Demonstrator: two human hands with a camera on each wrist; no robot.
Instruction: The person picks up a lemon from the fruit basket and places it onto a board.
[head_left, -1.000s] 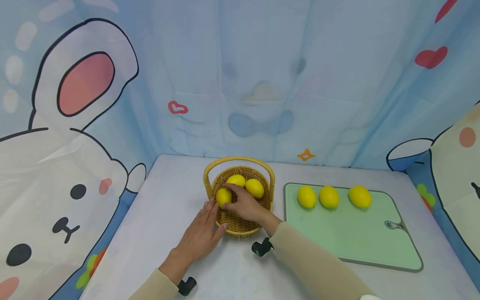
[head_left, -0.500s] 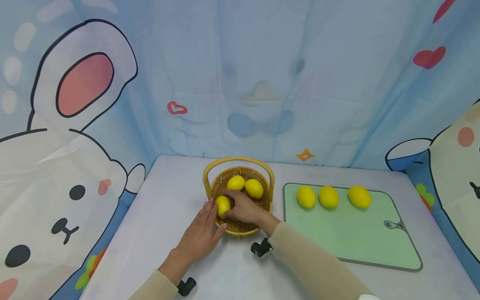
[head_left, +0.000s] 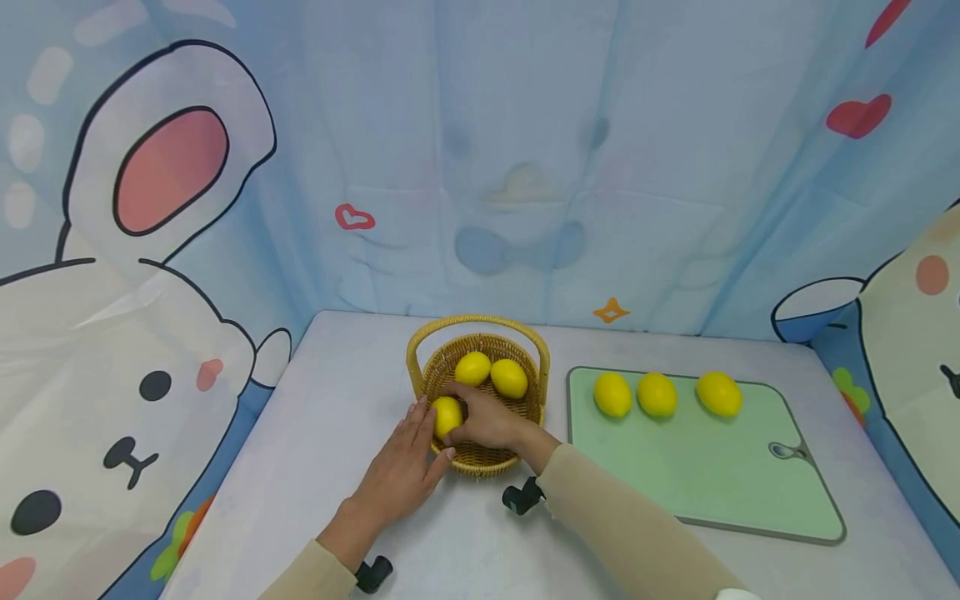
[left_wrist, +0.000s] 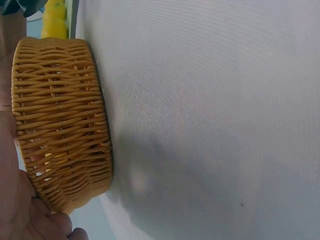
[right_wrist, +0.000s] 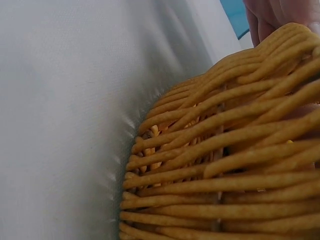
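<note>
A wicker basket (head_left: 483, 462) with an arched handle stands on the table, with three lemons inside. My right hand (head_left: 489, 419) reaches down into it and holds the front-left lemon (head_left: 447, 414) between curled fingers and thumb. Behind that hand lie the other two, a back lemon (head_left: 472, 367) and a right lemon (head_left: 509, 379). My left hand (head_left: 401, 467) rests against the basket's left front rim, its fingers mostly straight. In the left wrist view, the left fingers (left_wrist: 45, 220) lie along the woven side. The right wrist view is mostly filled by the basket's weave (right_wrist: 225, 175).
To the right of the basket lies a pale green cutting board (head_left: 720, 475) with a grey edge. Three lemons sit in a row along its back: left (head_left: 612, 395), middle (head_left: 657, 395), right (head_left: 719, 394). A printed blue curtain (head_left: 525, 167) hangs behind the white table (head_left: 352, 375).
My right hand has brought the front-left lemon down and toward the front inside the basket. The left hand has stayed against the rim.
</note>
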